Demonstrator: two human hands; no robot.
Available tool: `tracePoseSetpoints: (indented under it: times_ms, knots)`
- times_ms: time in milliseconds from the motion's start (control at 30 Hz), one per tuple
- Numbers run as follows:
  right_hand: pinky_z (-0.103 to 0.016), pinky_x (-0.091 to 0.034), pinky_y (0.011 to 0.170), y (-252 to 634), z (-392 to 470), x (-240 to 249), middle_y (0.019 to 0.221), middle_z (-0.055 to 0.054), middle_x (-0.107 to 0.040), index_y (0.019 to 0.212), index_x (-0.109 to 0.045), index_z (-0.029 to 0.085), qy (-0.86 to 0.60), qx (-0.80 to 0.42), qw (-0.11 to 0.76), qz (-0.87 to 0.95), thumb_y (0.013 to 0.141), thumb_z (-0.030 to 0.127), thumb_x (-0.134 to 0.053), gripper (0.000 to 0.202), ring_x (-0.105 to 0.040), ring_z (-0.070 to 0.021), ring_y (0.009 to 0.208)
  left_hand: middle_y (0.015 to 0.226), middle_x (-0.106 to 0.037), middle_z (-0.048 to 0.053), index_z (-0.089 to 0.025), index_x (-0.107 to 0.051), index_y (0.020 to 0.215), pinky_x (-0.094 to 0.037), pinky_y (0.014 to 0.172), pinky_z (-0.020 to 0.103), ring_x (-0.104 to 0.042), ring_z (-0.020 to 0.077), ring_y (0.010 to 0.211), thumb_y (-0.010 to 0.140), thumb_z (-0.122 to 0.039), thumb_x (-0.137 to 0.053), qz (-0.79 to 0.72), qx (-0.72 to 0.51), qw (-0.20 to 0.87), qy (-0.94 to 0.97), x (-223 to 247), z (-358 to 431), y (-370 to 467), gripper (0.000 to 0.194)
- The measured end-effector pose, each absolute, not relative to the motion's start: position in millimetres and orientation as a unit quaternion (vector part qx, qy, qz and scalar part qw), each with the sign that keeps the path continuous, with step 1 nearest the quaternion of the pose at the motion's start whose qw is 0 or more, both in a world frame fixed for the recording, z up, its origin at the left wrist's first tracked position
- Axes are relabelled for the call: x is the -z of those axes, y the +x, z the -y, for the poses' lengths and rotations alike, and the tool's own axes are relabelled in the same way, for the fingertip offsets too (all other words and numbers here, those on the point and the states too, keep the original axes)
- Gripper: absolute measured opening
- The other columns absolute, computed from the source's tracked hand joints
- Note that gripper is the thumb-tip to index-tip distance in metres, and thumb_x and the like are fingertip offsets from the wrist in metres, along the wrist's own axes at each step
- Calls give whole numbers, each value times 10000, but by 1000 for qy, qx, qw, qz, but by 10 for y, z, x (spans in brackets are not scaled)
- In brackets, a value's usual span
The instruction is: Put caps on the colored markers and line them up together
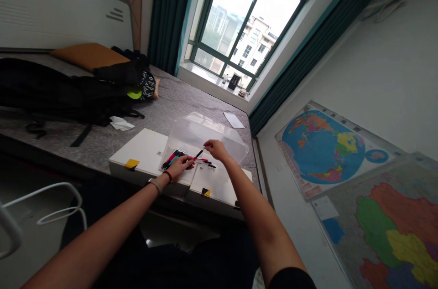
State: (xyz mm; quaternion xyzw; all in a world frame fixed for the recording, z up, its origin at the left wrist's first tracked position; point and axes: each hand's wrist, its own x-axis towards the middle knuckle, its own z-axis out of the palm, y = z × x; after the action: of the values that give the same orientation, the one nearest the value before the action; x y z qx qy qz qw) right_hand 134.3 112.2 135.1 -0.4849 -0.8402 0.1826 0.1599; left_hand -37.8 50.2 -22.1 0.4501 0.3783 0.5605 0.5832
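Observation:
My left hand [180, 167], with a red band and a watch at the wrist, is closed around a red and black pen [199, 154] that points up to the right. Just past the pen's upper end, my right hand [215, 148] is pinched; whatever is between its fingertips is too small to make out. Several pens [172, 159], red, black and teal, lie in a pile beside and partly behind my left hand. A dark pen or pen part [211, 165] lies below my right hand. Behind both hands spreads a translucent plastic container [219, 133].
White boxes [138, 144] with yellow and black corner marks stand under the pens, on a grey marbled surface [191, 100]. A crumpled tissue [121, 123] and a white paper [234, 120] lie on it. A black bag [44, 88] is at the left, wall maps [321, 143] at the right.

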Motion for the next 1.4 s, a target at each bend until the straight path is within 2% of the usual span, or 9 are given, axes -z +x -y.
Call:
tracePoseSetpoints:
  times_ms: [100,300,567,967,1233,1300,1400]
  knots:
    - [-230,-465,809,1346,-1104,-1406,904,-31,-732,927,-724,201,-481,-166,165,845,818,189,-640,138,-657,-145,848,808,-685,40,-171,-688,900,-545,735,321,-665,162,699,638,-484,-760,-379,-560,583,451,229,-508,-376,415]
    - [-232,-458,809,1305,-1062,-1458,884,-20,-736,911,-738,216,-467,-157,112,863,803,160,-648,150,-656,-152,833,819,-686,48,-166,-689,902,-543,737,318,-661,165,710,636,-461,-768,-381,-558,580,455,197,-487,-377,405]
    - [-236,-454,827,1298,-1068,-1478,902,-28,-734,908,-742,217,-475,-131,114,863,810,151,-639,157,-655,-164,866,811,-688,46,-171,-690,884,-542,723,307,-663,161,698,630,-451,-775,-385,-560,579,451,153,-460,-374,388]
    - [-227,-461,738,1319,-1126,-1401,781,-14,-724,876,-749,216,-468,-170,84,863,770,189,-688,126,-648,-142,733,795,-679,39,-172,-693,861,-539,701,285,-663,159,692,632,-449,-775,-385,-555,573,464,130,-448,-378,369]
    - [-204,-457,655,1322,-1138,-1359,708,-6,-711,851,-731,188,-481,-227,87,842,801,231,-663,95,-640,-119,650,820,-701,58,-171,-687,861,-540,698,304,-678,179,693,608,-465,-785,-385,-551,578,462,144,-449,-393,400]
    - [-207,-447,640,1317,-1130,-1354,690,-20,-707,790,-724,177,-480,-217,75,846,834,304,-636,161,-634,-127,635,820,-700,57,-173,-687,853,-539,706,304,-677,179,708,617,-459,-781,-383,-550,578,466,144,-447,-392,383]
    - [-230,-434,661,1308,-1109,-1355,669,-62,-696,675,-695,166,-476,-168,48,862,898,419,-537,372,-629,-154,647,821,-698,59,-172,-690,853,-537,718,306,-674,177,717,626,-448,-777,-377,-549,578,472,140,-444,-387,368]
